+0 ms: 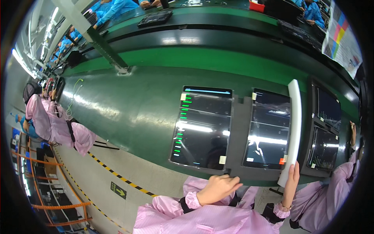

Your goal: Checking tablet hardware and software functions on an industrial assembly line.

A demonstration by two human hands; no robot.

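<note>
My right hand [292, 181] is closed at the near end of a long white strip [295, 124], which stands along the right side of a tablet. My left hand [221, 189] hangs just off the near table edge, back upward and fingers curled; whatever is inside is hidden. Two lit tablets with dark screens lie before me on a dark grey tray [238, 136]. The left tablet [202, 128] shows a column of green marks and has small pale stickers. The right tablet [268, 128] carries a red tag near its lower right corner.
Further right, a black tray [311, 121] holds two more tablets, with a co-worker's hand [353, 132] beside it. A metal post [105, 52] rises from the green table [132, 109]. A thin cable [72, 99] lies at the left, near another pink-clad person [50, 121].
</note>
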